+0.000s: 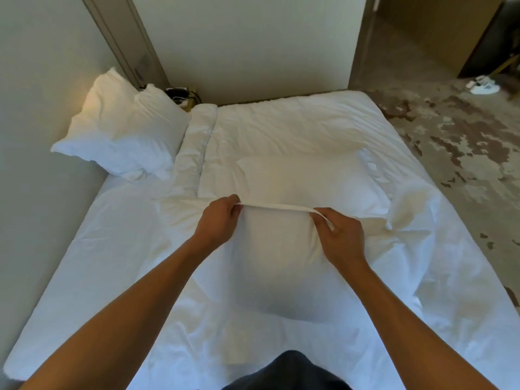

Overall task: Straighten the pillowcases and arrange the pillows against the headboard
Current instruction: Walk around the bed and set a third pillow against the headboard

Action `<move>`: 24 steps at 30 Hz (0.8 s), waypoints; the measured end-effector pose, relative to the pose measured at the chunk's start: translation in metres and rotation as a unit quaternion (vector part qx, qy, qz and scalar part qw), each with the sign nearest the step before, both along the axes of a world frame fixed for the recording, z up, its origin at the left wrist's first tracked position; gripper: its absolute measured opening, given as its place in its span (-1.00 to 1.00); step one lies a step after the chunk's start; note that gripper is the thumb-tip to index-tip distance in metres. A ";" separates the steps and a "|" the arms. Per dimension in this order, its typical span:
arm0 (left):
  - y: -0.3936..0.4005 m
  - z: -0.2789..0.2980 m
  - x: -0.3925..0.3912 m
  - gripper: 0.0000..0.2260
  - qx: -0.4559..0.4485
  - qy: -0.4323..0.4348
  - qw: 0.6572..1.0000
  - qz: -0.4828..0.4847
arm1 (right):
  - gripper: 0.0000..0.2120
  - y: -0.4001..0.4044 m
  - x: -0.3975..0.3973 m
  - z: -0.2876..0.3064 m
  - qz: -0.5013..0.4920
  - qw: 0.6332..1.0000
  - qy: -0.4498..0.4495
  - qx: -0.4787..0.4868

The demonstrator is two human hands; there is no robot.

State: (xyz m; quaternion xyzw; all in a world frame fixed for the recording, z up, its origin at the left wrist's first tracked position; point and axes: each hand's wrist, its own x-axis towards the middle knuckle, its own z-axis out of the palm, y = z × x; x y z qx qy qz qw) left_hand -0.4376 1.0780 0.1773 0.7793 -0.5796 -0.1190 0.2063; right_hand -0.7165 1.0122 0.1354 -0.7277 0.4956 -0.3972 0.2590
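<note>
Left hand [221, 218] and right hand [339, 235] pinch a pillowcase [275, 249] edge taut. Another pillow [123, 130] leans against the wall.

- My left hand [218, 218] and right hand [339, 235] each pinch the open edge of a white pillowcase [277, 249], stretching its hem taut between them.
- The pillow inside lies on a white bed [98, 263] in front of me.
- Two more pillows [123, 128] lean against the wall at the far left.
- A folded duvet [295, 130] lies beyond.
</note>
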 end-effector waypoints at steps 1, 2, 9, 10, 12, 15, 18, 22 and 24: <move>0.008 0.011 0.013 -0.81 -0.014 0.006 1.000 0.012 | -0.69 -0.002 0.017 0.010 0.002 1.000 0.001 -0.010; 0.015 0.023 0.026 -0.81 -0.028 0.008 0.999 0.022 | -0.70 -0.004 0.033 0.021 0.005 1.000 -0.001 -0.019; 0.061 0.081 0.103 -0.81 -0.129 -0.015 0.989 0.077 | -0.80 -0.008 0.143 0.072 0.022 0.997 -0.018 -0.065; 0.068 0.083 0.114 -0.82 -0.135 -0.019 0.987 0.085 | -0.81 -0.006 0.158 0.074 0.023 0.997 -0.007 -0.070; 0.084 0.082 0.138 -0.81 -0.141 -0.025 0.984 0.101 | -0.80 0.002 0.189 0.071 0.023 0.996 0.032 -0.086; 0.115 0.058 0.183 -0.79 -0.121 -0.021 0.983 0.133 | -0.79 0.022 0.237 0.050 0.028 0.990 0.100 -0.097; 0.149 0.010 0.228 -0.80 -0.057 0.000 0.982 0.178 | -0.78 0.048 0.286 0.012 0.082 0.984 0.155 -0.043; 0.202 -0.071 0.271 -0.81 0.059 0.047 0.971 0.227 | -0.71 0.087 0.343 -0.050 0.146 0.952 0.271 0.007; 0.225 -0.102 0.288 -0.80 0.086 0.081 0.960 0.256 | -0.70 0.104 0.368 -0.074 0.172 0.940 0.296 0.004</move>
